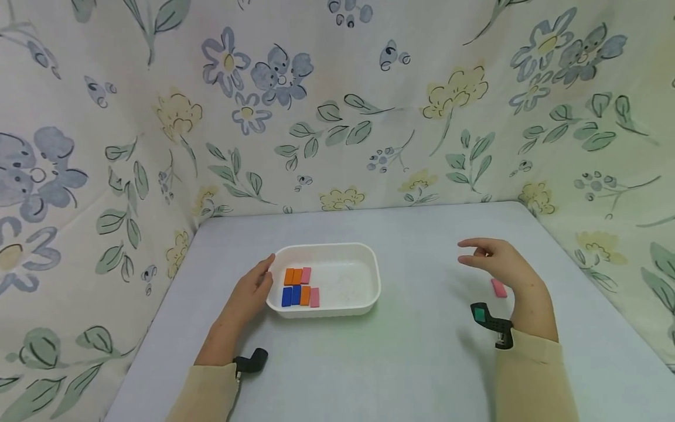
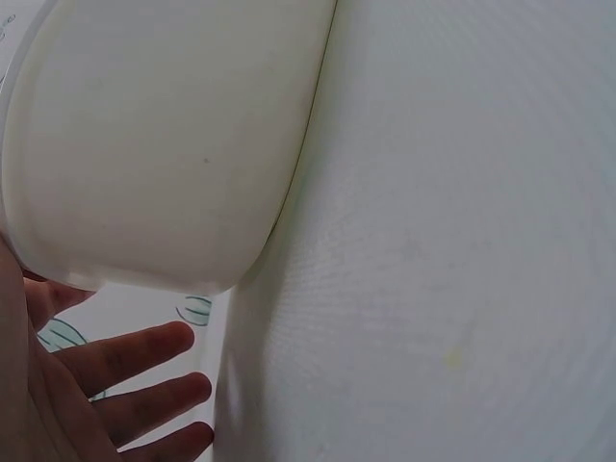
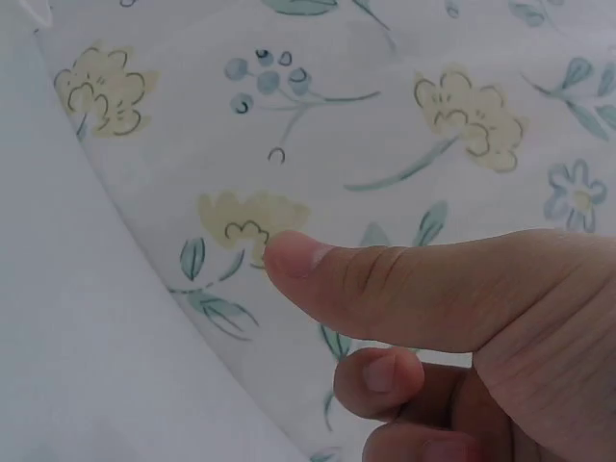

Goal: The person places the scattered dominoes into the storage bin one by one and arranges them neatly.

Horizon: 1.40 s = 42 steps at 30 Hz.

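At the left end of a white plastic tray [image 1: 348,280] is my left hand [image 1: 250,294], touching its rim. In the left wrist view, its fingers [image 2: 154,397] spread below the tray's outer wall [image 2: 164,144]. Inside the tray lie two short rows of small flat tiles: orange tiles [image 1: 297,276] and a pink one behind, blue tiles [image 1: 292,295], an orange and a pink one in front. My right hand [image 1: 503,262] hovers over the table's right side, thumb and forefinger extended and apart, holding nothing. A loose pink tile [image 1: 498,288] lies beside the right wrist, partly hidden by it.
The white table [image 1: 411,363] has its back edge against a flower-patterned cloth [image 1: 337,170], which also hangs along the left and right sides. Small black devices [image 1: 252,360] are strapped at both wrists.
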Motion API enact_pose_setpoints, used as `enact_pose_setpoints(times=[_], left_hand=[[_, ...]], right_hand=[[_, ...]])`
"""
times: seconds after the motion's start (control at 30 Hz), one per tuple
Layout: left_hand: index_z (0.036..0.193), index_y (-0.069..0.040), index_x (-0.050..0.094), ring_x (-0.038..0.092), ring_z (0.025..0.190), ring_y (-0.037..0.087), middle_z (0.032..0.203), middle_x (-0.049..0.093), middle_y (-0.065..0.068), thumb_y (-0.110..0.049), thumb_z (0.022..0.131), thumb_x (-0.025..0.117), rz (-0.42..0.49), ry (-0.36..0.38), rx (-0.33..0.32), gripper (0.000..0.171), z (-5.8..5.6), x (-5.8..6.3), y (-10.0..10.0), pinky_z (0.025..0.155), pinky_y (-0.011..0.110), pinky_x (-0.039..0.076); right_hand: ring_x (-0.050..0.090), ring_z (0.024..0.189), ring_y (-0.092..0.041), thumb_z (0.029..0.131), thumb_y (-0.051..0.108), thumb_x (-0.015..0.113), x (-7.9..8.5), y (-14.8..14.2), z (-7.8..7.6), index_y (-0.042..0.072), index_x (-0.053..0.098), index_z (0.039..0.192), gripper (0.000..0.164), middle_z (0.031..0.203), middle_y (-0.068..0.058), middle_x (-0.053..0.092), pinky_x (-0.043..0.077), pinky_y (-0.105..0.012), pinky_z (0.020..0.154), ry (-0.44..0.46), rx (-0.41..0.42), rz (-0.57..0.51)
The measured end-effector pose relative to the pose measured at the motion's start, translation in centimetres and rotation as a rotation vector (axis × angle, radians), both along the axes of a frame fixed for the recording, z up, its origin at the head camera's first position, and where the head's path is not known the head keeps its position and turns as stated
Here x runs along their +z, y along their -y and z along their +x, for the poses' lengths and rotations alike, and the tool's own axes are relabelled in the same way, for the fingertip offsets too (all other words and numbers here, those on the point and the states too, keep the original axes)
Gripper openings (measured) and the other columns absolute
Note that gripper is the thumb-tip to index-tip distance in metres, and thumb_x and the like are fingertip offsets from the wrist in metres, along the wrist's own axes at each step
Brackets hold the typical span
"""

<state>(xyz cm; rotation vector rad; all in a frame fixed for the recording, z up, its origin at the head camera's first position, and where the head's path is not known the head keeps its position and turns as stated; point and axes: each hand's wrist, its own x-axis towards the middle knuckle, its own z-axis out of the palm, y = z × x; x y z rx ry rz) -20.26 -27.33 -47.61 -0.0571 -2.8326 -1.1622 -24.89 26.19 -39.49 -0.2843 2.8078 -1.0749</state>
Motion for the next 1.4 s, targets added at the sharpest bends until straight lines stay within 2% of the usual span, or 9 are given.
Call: enact_pose_setpoints(times=[0.43, 0.63, 0.77, 1.0, 1.1, 1.4], left_hand=[[0.160, -0.023, 0.030, 0.029, 0.147, 0.029, 0.161, 0.034, 0.004, -0.031, 0.107, 0.043, 0.000, -0.008, -0.002, 0.055, 0.1, 0.1, 0.1, 0.114, 0.056, 0.029], [0.160, -0.023, 0.030, 0.029, 0.148, 0.030, 0.161, 0.033, 0.004, -0.031, 0.107, 0.042, -0.001, 0.001, 0.001, 0.054, 0.2, 0.1, 0.1, 0.114, 0.057, 0.029], [0.160, -0.023, 0.030, 0.029, 0.148, 0.029, 0.161, 0.033, 0.004, -0.031, 0.107, 0.042, -0.003, -0.002, 0.000, 0.054, 0.2, 0.2, 0.0, 0.114, 0.056, 0.029], [0.160, -0.024, 0.030, 0.029, 0.148, 0.029, 0.161, 0.033, 0.004, -0.030, 0.107, 0.042, 0.001, -0.001, -0.004, 0.054, 0.1, 0.3, 0.1, 0.114, 0.056, 0.029], [0.159, -0.023, 0.030, 0.029, 0.148, 0.029, 0.161, 0.033, 0.003, -0.030, 0.107, 0.042, 0.006, -0.007, -0.005, 0.054, 0.1, 0.3, 0.1, 0.114, 0.056, 0.029], [0.159, -0.020, 0.031, 0.031, 0.147, 0.031, 0.160, 0.035, 0.006, -0.029, 0.107, 0.041, -0.012, -0.023, -0.015, 0.054, 0.0, 0.0, 0.1, 0.114, 0.056, 0.029]], right_hand=[[0.046, 0.093, -0.026, 0.093, 0.047, 0.069, -1.5, -3.9, 0.2, 0.005, 0.056, 0.142, 0.065, 0.097, -0.011, 0.052, 0.040, -0.037, 0.074, 0.085, -0.053, 0.016], [0.046, 0.104, -0.033, 0.093, 0.044, 0.070, -2.4, -5.6, 0.3, 0.005, 0.051, 0.146, 0.068, 0.103, -0.013, 0.052, 0.048, -0.044, 0.082, 0.194, -0.103, -0.009], [0.047, 0.100, -0.033, 0.094, 0.035, 0.070, -3.1, -6.4, 0.5, 0.005, 0.049, 0.147, 0.065, 0.103, -0.012, 0.052, 0.048, -0.042, 0.078, 0.260, -0.109, -0.011], [0.043, 0.064, -0.020, 0.091, 0.014, 0.067, -4.4, -7.6, 1.2, 0.003, 0.047, 0.147, 0.061, 0.089, -0.007, 0.052, 0.038, -0.029, 0.056, 0.304, -0.098, -0.023], [0.042, 0.059, -0.017, 0.089, 0.014, 0.071, -5.0, -8.1, 1.3, 0.002, 0.047, 0.147, 0.064, 0.088, -0.005, 0.054, 0.038, -0.027, 0.052, 0.326, -0.101, -0.050], [0.047, 0.077, -0.023, 0.088, 0.016, 0.075, -6.2, -8.9, 1.5, 0.003, 0.044, 0.149, 0.069, 0.088, -0.008, 0.048, 0.038, -0.034, 0.064, 0.394, -0.174, -0.117]])
